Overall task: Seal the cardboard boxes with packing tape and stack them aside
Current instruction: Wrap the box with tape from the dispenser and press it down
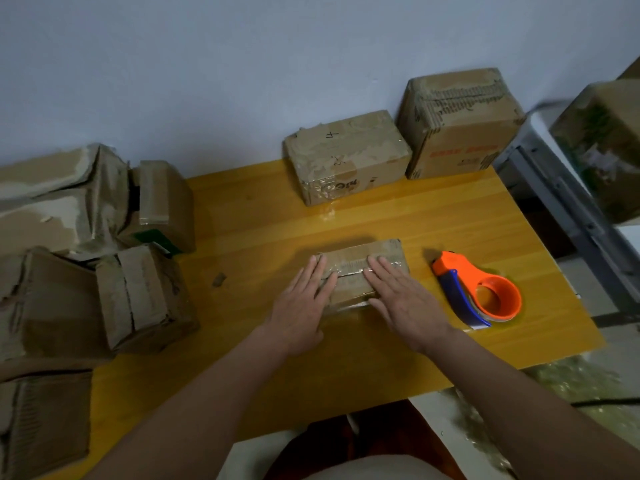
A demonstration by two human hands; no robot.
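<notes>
Both hands flat on small box (360, 268) at table (263, 348) centre. Left hand (301, 303) fingers straight, close together, pressing the box's left top; right hand (401, 303) fingers straight, slightly spread, pressing the right top. Clear tape runs along the box seam under the fingertips. Dispenser (481, 292), orange with blue handle, lies at 3 o'clock of the box, just beside, not touching. Cardboard scrap (219, 279) at 9 o'clock on the table. Worn box pile (86, 244) at 9 to 10 o'clock, off the table's left edge, 1 with a green label, unreadable. At 12 o'clock, taped box (346, 157) with handwritten "4"; other scrawl illegible. At 1 o'clock, taller box (457, 123) with red print, blurred. Both against the wall (242, 64). Metal rack (554, 188) at 2 o'clock holds another box (602, 147).
</notes>
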